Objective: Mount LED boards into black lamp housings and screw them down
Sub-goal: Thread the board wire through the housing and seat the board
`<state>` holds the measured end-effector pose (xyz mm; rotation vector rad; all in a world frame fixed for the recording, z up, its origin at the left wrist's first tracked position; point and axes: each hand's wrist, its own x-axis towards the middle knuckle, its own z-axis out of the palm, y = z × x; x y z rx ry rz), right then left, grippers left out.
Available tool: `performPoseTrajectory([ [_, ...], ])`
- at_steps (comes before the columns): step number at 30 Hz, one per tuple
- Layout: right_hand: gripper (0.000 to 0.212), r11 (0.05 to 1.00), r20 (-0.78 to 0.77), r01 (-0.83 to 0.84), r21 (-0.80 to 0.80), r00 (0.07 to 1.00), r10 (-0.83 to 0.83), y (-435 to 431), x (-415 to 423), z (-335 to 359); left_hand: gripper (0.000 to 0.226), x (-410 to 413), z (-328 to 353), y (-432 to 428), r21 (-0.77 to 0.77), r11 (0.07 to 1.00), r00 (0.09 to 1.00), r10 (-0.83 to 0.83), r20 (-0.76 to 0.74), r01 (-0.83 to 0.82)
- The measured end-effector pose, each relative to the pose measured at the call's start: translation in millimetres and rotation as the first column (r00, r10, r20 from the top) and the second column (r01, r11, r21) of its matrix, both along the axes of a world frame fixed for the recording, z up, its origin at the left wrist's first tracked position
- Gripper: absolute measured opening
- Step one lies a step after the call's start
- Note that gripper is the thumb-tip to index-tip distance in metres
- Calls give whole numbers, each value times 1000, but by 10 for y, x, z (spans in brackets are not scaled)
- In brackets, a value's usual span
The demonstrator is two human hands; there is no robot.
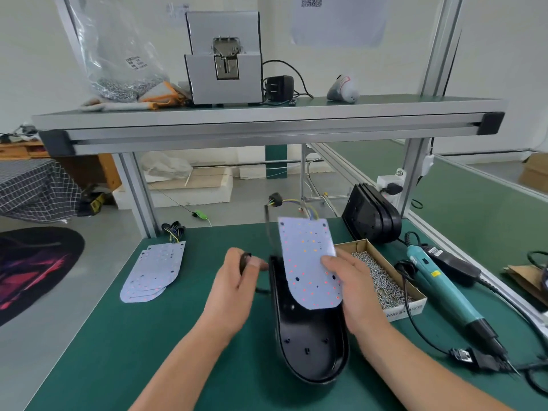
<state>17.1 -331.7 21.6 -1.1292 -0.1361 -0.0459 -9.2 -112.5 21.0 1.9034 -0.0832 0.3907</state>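
A black lamp housing [308,345] lies open on the green table in front of me. My right hand [353,280] pinches a white LED board [305,256] by its right edge and holds it tilted over the housing's far end. The board's wires [296,204] rise behind it to a black plug. My left hand [237,280] grips a small black ring-shaped part [245,260] at the housing's left rim. A stack of LED boards [154,271] lies at the left. More black housings [370,215] stand at the back right.
A cardboard box of screws [382,280] sits right of the housing. A teal electric screwdriver [444,289] and its cable lie further right. An aluminium shelf [267,123] overhead carries a screw feeder [225,57] and a bag of screws [118,54].
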Motion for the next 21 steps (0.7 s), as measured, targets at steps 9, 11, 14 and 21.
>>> performPoseTrajectory([
  [9,29,996,-33,69,59,997,-68,-52,-29,99,20,3,-84,-179,73,967,951,-224,-213,244],
  [11,30,996,-32,43,77,999,-40,-36,-55,100,21,18,-61,-170,45,978,963,-190,-190,202],
  [14,21,997,0,1,71,1000,-1,-5,-86,78,22,-4,-20,-186,61,978,966,-187,-181,201],
  [21,18,994,29,54,90,998,-57,-24,-76,93,27,-84,78,-186,423,893,984,-96,-148,151],
])
